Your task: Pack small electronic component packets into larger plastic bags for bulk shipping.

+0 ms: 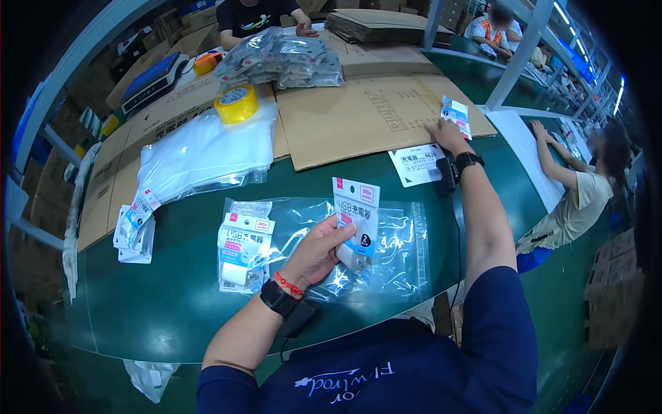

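My left hand grips a packaged charger, a hang-hole card with a clear pouch, holding it upright over a clear plastic bag that lies flat on the table. Just left of this hand, more packaged chargers lie overlapping on the bag's left part. My right arm is stretched forward to the far right. There my right hand has its fingers closed at the lower edge of another packaged charger, above the cardboard's corner. A printed white label sheet lies beside that hand.
Flat cardboard covers the table's far side, with a stack of clear bags, yellow tape and bagged goods on it. Small cards lie at left. Co-workers are across and at right. A metal post rises far right.
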Available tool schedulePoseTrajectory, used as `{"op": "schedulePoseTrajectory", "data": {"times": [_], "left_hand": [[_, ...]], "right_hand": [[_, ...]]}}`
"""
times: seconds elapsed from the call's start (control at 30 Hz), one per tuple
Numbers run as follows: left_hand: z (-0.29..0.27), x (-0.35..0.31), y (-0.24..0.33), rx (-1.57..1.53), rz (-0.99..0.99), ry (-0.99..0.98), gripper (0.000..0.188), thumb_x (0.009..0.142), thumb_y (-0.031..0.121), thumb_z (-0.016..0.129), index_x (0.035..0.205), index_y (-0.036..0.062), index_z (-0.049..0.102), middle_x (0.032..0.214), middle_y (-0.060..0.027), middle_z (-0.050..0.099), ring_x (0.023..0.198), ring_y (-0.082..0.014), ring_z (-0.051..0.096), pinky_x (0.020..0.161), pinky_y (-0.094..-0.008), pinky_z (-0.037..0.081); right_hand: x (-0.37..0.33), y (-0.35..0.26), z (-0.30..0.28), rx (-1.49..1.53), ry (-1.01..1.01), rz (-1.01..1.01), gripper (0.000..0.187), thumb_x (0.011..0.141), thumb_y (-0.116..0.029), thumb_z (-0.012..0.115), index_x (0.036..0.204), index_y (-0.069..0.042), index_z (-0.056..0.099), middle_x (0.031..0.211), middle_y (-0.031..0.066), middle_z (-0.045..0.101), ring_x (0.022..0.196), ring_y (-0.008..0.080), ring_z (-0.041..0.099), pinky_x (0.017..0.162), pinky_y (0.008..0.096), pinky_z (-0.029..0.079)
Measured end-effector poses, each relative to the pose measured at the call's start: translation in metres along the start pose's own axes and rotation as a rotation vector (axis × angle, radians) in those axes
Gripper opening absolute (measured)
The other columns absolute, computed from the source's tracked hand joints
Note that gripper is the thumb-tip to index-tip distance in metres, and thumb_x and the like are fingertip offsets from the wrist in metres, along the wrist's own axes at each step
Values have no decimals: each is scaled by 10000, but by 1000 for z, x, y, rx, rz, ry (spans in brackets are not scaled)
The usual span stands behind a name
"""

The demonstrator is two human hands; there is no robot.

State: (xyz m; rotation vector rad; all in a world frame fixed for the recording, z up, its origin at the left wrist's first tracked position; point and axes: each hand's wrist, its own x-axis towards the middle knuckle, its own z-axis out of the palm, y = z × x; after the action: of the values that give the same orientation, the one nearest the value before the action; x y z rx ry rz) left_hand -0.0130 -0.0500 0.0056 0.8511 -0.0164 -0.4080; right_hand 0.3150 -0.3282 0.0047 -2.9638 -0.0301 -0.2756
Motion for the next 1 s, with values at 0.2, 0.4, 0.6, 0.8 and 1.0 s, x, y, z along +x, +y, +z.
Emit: {"op": "schedulePoseTrajectory", "data": {"times": [0.2, 0.4, 0.6, 0.8, 1.0], "left_hand": [[-6, -6, -1, -6, 76, 3, 377, 948, 236, 553, 1261, 53, 450, 1153, -127, 603, 1024, -206, 621, 883, -369, 516], [5, -2, -3, 13, 160, 28, 349, 946, 191, 554, 1248, 41, 464, 1143, -100, 608, 1012, -166, 619, 874, -337, 517], [11, -3, -2, 102, 268, 104, 307, 943, 141, 552, 1220, 23, 495, 1138, -79, 614, 997, -144, 615, 866, -298, 504], [13, -1, -4, 226, 405, 153, 304, 917, 104, 594, 1198, 13, 521, 1142, -78, 615, 1005, -130, 598, 882, -284, 479], [13, 2, -6, 272, 695, 238, 306, 880, 62, 643, 1162, -4, 545, 1095, -65, 622, 1022, -118, 579, 877, -264, 470]], "right_hand": [[-69, -38, -38, 398, -188, -363, 437, 897, -330, 608, 1214, -31, 583, 1217, 190, 589, 1099, 318, 579, 950, 379, 443], [-81, -42, -64, 291, -170, -476, 399, 886, -287, 630, 1214, -61, 599, 1211, 161, 602, 1110, 301, 575, 969, 386, 430], [-94, -73, -48, 480, -135, -704, 462, 852, -249, 668, 1266, -78, 553, 1215, 160, 596, 1133, 322, 551, 983, 401, 416], [-85, -77, -27, 352, -38, -608, 520, 865, -239, 653, 1333, -91, 481, 1222, 124, 593, 1140, 272, 550, 982, 361, 412], [-125, -84, -53, 1131, -437, -404, 473, 889, -235, 629, 1307, -60, 495, 1190, 75, 598, 1123, 178, 546, 954, 313, 423]]}}
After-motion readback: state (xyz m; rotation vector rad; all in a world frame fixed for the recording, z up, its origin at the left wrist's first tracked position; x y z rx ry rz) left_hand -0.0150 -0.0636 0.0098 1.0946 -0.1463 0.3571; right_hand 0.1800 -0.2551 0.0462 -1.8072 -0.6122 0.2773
